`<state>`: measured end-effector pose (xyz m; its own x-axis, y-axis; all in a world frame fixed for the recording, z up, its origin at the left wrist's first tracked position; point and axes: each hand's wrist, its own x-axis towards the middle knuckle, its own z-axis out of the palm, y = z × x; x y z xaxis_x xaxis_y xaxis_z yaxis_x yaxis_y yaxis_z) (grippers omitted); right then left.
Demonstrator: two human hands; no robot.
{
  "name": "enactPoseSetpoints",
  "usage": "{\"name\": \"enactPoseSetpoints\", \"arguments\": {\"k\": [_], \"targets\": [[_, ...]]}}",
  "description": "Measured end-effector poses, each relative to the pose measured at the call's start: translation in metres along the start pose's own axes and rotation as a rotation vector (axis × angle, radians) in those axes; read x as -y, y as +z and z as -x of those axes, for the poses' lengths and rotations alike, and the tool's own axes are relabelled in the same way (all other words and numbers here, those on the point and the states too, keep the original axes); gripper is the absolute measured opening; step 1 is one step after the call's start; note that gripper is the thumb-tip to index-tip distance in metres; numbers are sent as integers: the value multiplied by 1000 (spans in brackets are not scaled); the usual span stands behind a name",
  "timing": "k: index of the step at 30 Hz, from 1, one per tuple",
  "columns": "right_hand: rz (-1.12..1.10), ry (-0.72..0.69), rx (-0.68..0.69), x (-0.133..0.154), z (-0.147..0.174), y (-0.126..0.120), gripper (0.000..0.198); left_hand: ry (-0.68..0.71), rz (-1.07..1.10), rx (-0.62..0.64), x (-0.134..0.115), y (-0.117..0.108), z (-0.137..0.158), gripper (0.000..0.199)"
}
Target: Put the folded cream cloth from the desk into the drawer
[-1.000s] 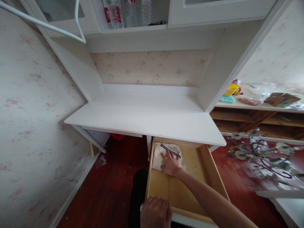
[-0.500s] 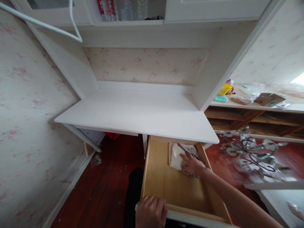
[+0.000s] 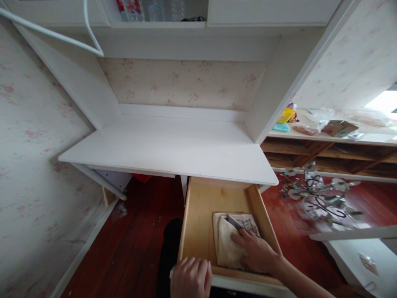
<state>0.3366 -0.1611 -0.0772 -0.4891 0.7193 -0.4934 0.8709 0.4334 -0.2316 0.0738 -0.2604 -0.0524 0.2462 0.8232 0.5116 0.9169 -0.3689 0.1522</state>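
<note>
In the open wooden drawer (image 3: 198, 215) under the white surface (image 3: 167, 149), the right hand (image 3: 256, 254) presses flat and open on a soft, light folded cloth (image 3: 228, 244), best pinched at its edge, while the left hand (image 3: 190, 278) curls closed over the drawer's front.

We identify the setting as a room in a private home, most likely a bedroom or study. The walls carry pale floral wallpaper (image 3: 34, 136). A white built-in desk (image 3: 173, 149) stands in an alcove, with upper cabinets (image 3: 266, 10) above it and a wooden drawer (image 3: 201, 207) pulled open beneath it. The floor is dark red wood planking (image 3: 133, 231). To the right, a wooden shelf unit (image 3: 325, 155) holds assorted household clutter, and a dismounted chandelier (image 3: 319, 198) lies on the floor beside it.
</note>
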Motion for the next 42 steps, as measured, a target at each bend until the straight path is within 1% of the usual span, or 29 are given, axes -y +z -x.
{"name": "enactPoseSetpoints", "arguments": {"k": [2, 4, 7, 9, 11, 13, 15, 18, 20, 21, 23, 24, 26, 28, 29, 31, 33, 35, 37, 38, 40, 42], "targets": [[2, -35, -18, 17, -13, -7, 71, 5, -9, -11, 0, 2, 1, 18], [4, -73, -41, 40, -28, -10, 67, 6, -14, -24, 0, 4, 1, 17], [16, -130, -76, 78, -51, -7, 63, -7, -14, -31, 1, 4, 1, 17], [35, -153, -103, 99, -65, -4, 62, -6, -17, -46, 1, 4, 0, 16], [56, -165, -126, 111, -79, -6, 60, 2, -17, -69, 1, 5, 0, 16], [73, -165, -138, 116, -94, -15, 58, 3, -17, -93, 0, 6, 0, 17], [83, -143, -129, 115, -112, -30, 57, -2, -23, -112, 0, 7, 1, 17], [88, -59, -146, 109, -136, -55, 57, -2, -38, -129, 1, 8, 1, 16], [99, -16, -229, 104, -145, -64, 58, 9, -50, -147, 2, 9, -1, 17], [109, -20, -283, 102, -147, -65, 59, 17, -57, -164, 3, 9, -1, 17], [126, -85, -346, 96, -146, -59, 60, 37, -72, -210, 4, 11, -3, 18], [127, -126, -331, 93, -144, -52, 62, 46, -74, -228, 4, 13, -3, 19], [120, -175, -237, 86, -139, -38, 75, 51, -72, -241, 5, 16, -2, 19], [123, -179, -170, 79, -135, -25, 87, 49, -70, -239, 5, 17, -1, 19], [132, -181, -173, 75, -134, -22, 87, 47, -70, -236, 5, 17, -1, 19], [161, -207, -224, 70, -135, -20, 81, 39, -72, -229, 4, 16, -1, 19], [207, -247, -260, 65, -139, -23, 79, 30, -69, -218, 3, 14, -1, 18], [259, -285, -261, 60, -143, -31, 76, 28, -65, -210, 3, 12, -2, 18], [293, -341, -246, 56, -146, -41, 64, 38, -64, -208, 3, 12, -2, 18], [302, -385, -238, 55, -146, -46, 55, 35, -66, -206, 3, 12, -1, 18], [311, -517, -208, 52, -144, -56, 41, 24, -69, -196, 3, 14, 0, 18], [302, -606, -191, 50, -142, -67, 33, 12, -70, -180, 3, 15, 2, 19]]}}
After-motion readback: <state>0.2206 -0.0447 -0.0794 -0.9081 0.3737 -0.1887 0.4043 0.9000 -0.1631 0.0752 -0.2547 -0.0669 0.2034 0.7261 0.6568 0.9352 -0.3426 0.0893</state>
